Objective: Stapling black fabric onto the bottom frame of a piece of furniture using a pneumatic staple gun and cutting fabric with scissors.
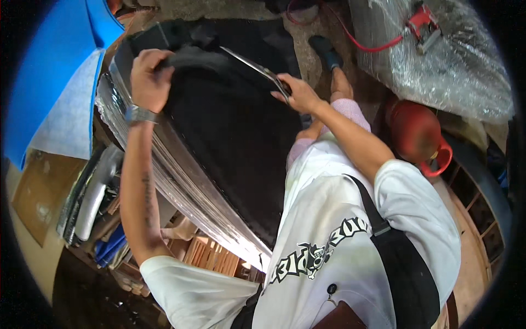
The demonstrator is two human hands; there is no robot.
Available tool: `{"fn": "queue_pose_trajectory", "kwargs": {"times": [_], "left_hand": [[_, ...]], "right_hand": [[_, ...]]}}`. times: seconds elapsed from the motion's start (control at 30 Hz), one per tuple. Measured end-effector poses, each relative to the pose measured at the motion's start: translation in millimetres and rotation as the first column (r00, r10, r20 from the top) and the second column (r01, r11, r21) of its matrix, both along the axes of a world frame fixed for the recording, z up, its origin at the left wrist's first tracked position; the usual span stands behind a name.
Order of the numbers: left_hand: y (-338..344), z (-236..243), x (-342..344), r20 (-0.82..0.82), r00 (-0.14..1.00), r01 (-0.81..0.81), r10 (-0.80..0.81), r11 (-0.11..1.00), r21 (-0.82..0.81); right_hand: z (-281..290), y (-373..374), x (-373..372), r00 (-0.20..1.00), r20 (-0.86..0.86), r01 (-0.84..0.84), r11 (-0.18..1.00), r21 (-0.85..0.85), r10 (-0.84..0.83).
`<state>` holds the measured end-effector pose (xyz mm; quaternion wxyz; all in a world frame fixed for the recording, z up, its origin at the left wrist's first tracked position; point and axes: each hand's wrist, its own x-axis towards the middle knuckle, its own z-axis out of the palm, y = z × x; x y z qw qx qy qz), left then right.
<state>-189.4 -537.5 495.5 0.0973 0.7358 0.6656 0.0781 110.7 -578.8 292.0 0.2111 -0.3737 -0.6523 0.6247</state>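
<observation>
A large black sheet [230, 142] is spread below me, with a curved strip near its far end and a shiny silver layer [159, 170] along its left side. My left hand [150, 79], a band on its wrist, is closed on black material at the sheet's upper left, its fingertips partly hidden. My right hand [298, 93] grips long metal scissors [252, 66] by the handles, blades pointing up-left over the sheet, apart from my left hand.
Blue sheeting [46, 66] is at upper left, above a brown board [38, 197] and stacked rolls [90, 203]. A plastic-wrapped bulk [438, 77] at upper right carries a red tool [422, 24] with a red hose. A red cylinder [413, 131] stands by my right leg.
</observation>
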Motion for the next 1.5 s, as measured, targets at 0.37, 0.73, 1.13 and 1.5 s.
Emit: {"fn": "queue_pose_trajectory", "kwargs": {"times": [0.37,0.73,1.13,1.5], "left_hand": [[17,-33,10,0.077,0.975,0.222,-0.208,0.898,-0.38],[13,-21,1,-0.049,0.994,-0.106,0.094,0.832,-0.544],[46,11,-2,0.046,0.975,-0.192,0.217,0.928,-0.319],[-161,188,-263,-0.188,0.451,-0.892,0.873,0.435,-0.121]], "right_hand": [[-93,30,-32,0.997,0.03,-0.079,0.836,0.543,0.075],[-41,46,-86,0.938,-0.14,-0.178,0.789,0.588,0.316],[-8,75,-97,0.911,-0.117,-0.233,0.728,0.644,0.395],[179,-48,-146,0.778,-0.037,-0.537,0.694,0.48,0.628]]}}
